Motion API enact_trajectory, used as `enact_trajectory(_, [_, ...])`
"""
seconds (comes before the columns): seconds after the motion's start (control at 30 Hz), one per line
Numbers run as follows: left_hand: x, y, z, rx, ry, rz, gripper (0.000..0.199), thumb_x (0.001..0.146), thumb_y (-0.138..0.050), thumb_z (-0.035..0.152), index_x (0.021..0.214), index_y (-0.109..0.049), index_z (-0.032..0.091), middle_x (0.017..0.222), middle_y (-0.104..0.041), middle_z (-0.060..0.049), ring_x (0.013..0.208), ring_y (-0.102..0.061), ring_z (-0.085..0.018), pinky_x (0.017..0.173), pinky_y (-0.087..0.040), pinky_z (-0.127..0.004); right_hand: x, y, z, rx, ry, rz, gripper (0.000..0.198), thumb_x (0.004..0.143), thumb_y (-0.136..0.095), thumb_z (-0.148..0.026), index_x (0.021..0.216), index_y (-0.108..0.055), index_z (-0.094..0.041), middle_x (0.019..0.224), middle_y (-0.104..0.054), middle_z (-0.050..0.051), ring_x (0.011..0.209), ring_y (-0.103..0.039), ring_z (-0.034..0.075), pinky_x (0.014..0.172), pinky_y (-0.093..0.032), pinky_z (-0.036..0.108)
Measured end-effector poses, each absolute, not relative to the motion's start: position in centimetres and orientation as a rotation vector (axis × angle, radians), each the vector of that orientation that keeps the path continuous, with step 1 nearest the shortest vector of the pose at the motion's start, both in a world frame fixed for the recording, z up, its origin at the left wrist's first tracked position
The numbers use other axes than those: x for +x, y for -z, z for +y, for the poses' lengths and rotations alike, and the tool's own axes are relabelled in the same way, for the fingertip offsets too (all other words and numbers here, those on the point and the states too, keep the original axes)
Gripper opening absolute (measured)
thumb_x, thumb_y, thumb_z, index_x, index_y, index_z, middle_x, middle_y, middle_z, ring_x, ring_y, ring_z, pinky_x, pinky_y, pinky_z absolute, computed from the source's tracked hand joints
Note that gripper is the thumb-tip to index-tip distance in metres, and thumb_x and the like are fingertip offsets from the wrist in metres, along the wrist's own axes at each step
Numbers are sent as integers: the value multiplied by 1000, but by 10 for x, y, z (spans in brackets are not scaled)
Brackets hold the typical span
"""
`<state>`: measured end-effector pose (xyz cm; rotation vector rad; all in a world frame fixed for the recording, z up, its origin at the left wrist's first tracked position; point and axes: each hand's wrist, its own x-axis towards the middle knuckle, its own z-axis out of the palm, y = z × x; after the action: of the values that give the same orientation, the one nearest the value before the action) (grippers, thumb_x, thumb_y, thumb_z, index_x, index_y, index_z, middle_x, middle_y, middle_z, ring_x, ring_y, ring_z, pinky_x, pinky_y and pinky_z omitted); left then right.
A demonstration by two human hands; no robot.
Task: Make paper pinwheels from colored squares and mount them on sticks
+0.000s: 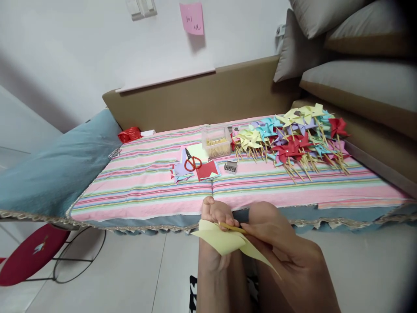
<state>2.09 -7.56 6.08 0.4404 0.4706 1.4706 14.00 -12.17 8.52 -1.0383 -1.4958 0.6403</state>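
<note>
Pale-yellow pinwheel paper (221,241) sits 9 o'clock from right hand (288,252), left hand (215,211) touching; both pinching the stick (233,228), pretty much 9-to-3.

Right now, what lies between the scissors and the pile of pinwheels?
In the head view: part of the red paper, then a clear plastic box of wooden sticks; a small box of metal pieces sits nearer the camera.

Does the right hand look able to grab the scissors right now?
Probably not straight away: the right hand is busy with a stick and yellow paper. Freed, it likely could, as the scissors lie uncovered on coloured papers.
</note>
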Motion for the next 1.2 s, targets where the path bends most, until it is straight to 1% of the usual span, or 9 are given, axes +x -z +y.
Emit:
enact_trajectory(0.2, [22, -57, -61, 427, -1471, 504, 51, 56, -85, 18, 93, -52, 27, 55, -53, 11, 53, -58, -7, 61, -52, -20, 141, -84, -104, -1055, -623, -1446, 26, 80, -65, -9, 100, -71, -25, 91, -75, 1, 80, -72, 17, 68, -61, 23])
enact_trajectory(0.33, [21, -55, -59, 418, -1462, 504, 49, 59, -83, 17, 96, -52, 27, 56, -55, 10, 56, -60, -7, 63, -51, -21, 141, -83, -102, -1078, -624, -1470, 23, 80, -65, -11, 99, -72, -23, 88, -76, 2, 76, -72, 17, 65, -61, 22])
enact_trajectory(0.43, [21, -53, -60, 423, -1473, 509, 45, 63, -81, 22, 97, -52, 26, 55, -53, 10, 55, -59, -8, 65, -51, -22, 141, -80, -104, -1048, -649, -1470, 28, 81, -64, -9, 103, -71, -24, 93, -75, 2, 80, -72, 17, 68, -61, 23])
enact_trajectory(0.53, [21, -53, -61, 432, -1486, 543, 48, 61, -83, 23, 97, -51, 25, 57, -52, 10, 55, -58, -7, 66, -51, -23, 139, -78, -105, -1049, -677, -1482, 30, 82, -63, -9, 106, -70, -25, 97, -75, 3, 83, -72, 17, 70, -61, 24])
enact_trajectory(0.6, [21, -52, -61, 439, -1486, 555, 48, 61, -83, 25, 96, -51, 25, 59, -52, 10, 55, -57, -6, 67, -50, -23, 139, -77, -104, -1056, -681, -1477, 30, 82, -63, -10, 106, -70, -25, 97, -75, 3, 83, -72, 18, 70, -61, 25])
enact_trajectory(0.73, [20, -48, -60, 432, -1467, 588, 48, 61, -83, 28, 95, -50, 25, 56, -50, 11, 55, -57, -7, 67, -51, -24, 140, -76, -101, -1055, -650, -1471, 30, 82, -62, -10, 106, -70, -26, 95, -75, 4, 80, -71, 18, 68, -61, 26])
enact_trajectory(0.9, [21, -43, -55, 411, -1475, 623, 51, 55, -86, 24, 91, -50, 24, 53, -48, 12, 52, -56, -7, 65, -51, -23, 142, -73, -96, -1044, -615, -1473, 28, 81, -63, -9, 103, -72, -25, 89, -75, 3, 75, -71, 17, 65, -60, 24])
enact_trajectory(1.03, [22, -38, -54, 415, -1469, 581, 46, 59, -84, 23, 91, -50, 24, 53, -48, 11, 54, -57, -7, 64, -51, -22, 141, -65, -98, -1046, -674, -1431, 30, 79, -66, -7, 102, -71, -25, 87, -74, 3, 72, -70, 16, 63, -60, 24])
enact_trajectory(1.2, [24, -35, -55, 374, -1455, 582, 40, 62, -82, 25, 87, -51, 23, 52, -47, 10, 54, -56, -8, 65, -51, -24, 141, -58, -101, -1063, -737, -1421, 33, 80, -65, -7, 107, -69, -26, 94, -73, 4, 79, -70, 19, 67, -60, 28])
